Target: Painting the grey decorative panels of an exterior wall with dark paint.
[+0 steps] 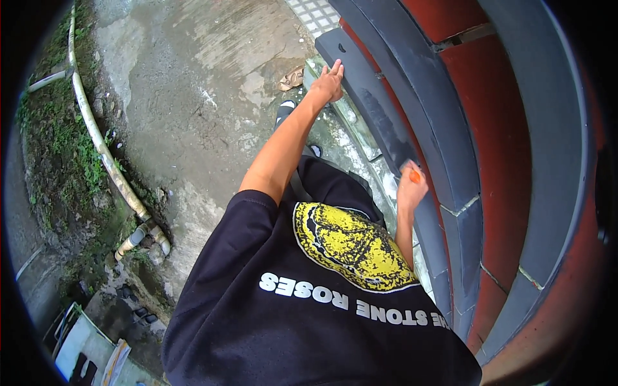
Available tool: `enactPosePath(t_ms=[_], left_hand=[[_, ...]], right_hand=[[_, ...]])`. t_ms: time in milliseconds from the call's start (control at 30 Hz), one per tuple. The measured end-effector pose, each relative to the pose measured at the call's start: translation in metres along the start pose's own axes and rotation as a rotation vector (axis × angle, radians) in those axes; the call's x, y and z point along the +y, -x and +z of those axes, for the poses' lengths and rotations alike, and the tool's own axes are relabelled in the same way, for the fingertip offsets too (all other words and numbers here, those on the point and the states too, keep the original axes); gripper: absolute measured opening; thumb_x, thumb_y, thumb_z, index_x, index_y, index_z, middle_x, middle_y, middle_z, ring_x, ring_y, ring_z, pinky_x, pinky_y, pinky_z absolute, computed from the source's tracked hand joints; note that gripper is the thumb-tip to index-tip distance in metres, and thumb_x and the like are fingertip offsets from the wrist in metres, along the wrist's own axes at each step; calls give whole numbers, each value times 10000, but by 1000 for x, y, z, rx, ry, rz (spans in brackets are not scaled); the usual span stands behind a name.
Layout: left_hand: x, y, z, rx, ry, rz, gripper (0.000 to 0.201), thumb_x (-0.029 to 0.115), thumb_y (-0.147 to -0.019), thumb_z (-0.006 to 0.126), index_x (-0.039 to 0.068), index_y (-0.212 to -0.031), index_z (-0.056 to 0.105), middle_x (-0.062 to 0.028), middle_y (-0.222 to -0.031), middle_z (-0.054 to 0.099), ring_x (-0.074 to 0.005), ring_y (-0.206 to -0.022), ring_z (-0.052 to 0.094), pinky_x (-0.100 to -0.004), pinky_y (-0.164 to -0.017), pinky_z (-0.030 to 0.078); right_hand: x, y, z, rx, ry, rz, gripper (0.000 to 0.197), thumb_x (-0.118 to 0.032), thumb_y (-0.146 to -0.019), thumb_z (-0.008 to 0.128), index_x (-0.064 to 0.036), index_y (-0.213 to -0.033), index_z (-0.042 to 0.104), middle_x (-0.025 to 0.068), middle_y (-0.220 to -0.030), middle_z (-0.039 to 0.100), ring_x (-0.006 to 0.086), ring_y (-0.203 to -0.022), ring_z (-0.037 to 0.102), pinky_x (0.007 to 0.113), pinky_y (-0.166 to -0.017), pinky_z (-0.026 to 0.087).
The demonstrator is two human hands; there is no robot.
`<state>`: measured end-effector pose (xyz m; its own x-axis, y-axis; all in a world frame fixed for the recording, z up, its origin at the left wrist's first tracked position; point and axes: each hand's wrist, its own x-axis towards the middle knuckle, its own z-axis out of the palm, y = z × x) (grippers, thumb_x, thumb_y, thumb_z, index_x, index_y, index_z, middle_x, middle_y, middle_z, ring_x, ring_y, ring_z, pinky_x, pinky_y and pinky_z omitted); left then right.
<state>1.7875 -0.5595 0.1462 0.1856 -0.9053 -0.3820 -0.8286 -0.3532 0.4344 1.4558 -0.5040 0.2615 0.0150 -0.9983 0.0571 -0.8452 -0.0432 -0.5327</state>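
My left hand rests with its fingers stretched out at the outer edge of a long dark grey tiled ledge, near its far end. Closer to my body, my right hand is closed around a tool with an orange handle. The tool's pale, blurred end meets the ledge surface; its exact kind cannot be made out. Darker, wet-looking patches mark the ledge between my hands. A small black crescent-shaped mark or piece shows beyond my left fingers.
Grey and red tiled bands rise along the right. Whitish, stained stone runs below the ledge. A brown sandal lies on the concrete ground. At left, a pale pipe borders weedy soil. My shoes stand beside the ledge.
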Motion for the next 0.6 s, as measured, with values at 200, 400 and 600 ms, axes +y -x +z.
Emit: enactPosePath(t_ms=[200, 400, 600], left_hand=[[8, 3, -7, -49, -8, -12, 762, 238, -843, 508, 58, -1488, 143, -82, -1574, 34, -426, -1388, 202, -418, -1119, 300], [6, 5, -10, -80, 4, -16, 771, 232, -843, 502, 56, -1491, 124, -80, -1574, 19, -420, -1393, 192, -414, -1137, 261], [6, 8, -19, -122, 10, -36, 775, 208, -834, 503, 73, -1494, 120, -69, -1576, 10, -413, -1395, 195, -405, -1135, 273]], right_hand=[[-50, -20, 67, -113, -305, -28, 264, -168, -869, 555, -6, -1028, 689, 195, -949, 682, 304, -871, 674, 371, -806, 524], [-8, -21, 59, -86, -779, 300, 238, -113, -902, 545, 25, -1043, 678, 139, -961, 674, 217, -844, 675, 297, -700, 589], [25, 9, -10, 22, -302, 200, 216, -110, -844, 563, 10, -963, 698, 148, -897, 681, 225, -757, 675, 314, -622, 567]])
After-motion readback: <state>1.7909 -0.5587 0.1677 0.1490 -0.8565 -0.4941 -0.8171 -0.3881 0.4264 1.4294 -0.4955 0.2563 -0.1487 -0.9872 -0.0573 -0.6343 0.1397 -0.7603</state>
